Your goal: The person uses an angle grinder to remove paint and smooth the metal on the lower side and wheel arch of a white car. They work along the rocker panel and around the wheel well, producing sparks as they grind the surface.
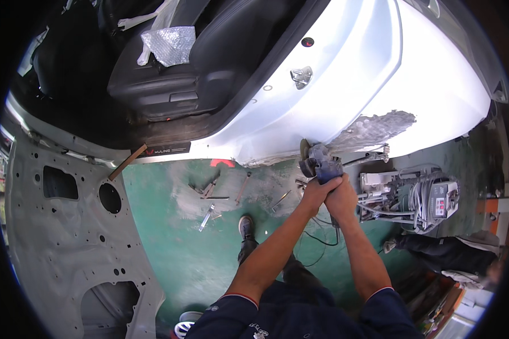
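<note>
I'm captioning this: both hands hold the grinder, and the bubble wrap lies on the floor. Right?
Not quite: the head view shows the bubble wrap on the black seat, not the floor. The left hand and right hand do hold the grinder.

Head-worn fisheye, looking down past both hands (340, 196).

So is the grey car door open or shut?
Open: the grey door stands out away from the white car, and the black seat inside shows plainly.
</note>
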Demonstrator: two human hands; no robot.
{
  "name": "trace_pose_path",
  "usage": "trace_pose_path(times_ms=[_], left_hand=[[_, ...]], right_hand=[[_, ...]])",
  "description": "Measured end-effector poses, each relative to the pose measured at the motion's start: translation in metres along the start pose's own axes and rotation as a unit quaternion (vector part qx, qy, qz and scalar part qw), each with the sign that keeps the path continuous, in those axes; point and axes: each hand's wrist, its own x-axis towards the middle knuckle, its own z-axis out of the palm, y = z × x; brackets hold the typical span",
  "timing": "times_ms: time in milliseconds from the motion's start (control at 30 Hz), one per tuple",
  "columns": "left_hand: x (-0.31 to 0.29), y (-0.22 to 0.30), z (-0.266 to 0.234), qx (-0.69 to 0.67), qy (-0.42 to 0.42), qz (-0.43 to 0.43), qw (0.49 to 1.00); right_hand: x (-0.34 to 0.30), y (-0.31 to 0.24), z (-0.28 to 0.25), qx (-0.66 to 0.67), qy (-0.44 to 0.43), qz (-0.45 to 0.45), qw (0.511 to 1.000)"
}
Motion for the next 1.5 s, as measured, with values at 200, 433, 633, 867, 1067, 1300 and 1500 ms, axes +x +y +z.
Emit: trace_pose_path(times_ms=[200,433,633,867,1067,1300,1500], left_hand=[[-0.047,-0.042,-0.004,-0.016,0.001,-0.031,0.999],[-0.115,-0.093,-0.031,0.039,0.020,-0.132,0.990],[-0.160,-0.093,-0.049,0.066,-0.002,-0.169,0.983],[-0.185,-0.098,-0.064,0.301,-0.113,-0.209,0.924],[-0.259,-0.063,-0.119,0.415,-0.237,-0.262,0.838],[-0.356,0.138,-0.077,0.352,-0.428,-0.168,0.815],[-0.414,0.228,-0.010,0.032,-0.618,0.239,0.748]], right_hand=[[-0.056,0.012,-0.001,0.016,-0.035,0.044,0.998],[-0.143,0.016,0.019,-0.002,-0.094,0.136,0.986],[-0.201,0.010,0.035,0.049,-0.079,0.197,0.976],[-0.251,0.030,0.047,0.118,-0.047,0.293,0.947],[-0.330,0.059,0.028,0.336,0.128,0.361,0.860],[-0.402,0.085,-0.004,0.565,0.250,0.407,0.673],[-0.426,0.071,0.013,0.658,0.300,0.423,0.546]])
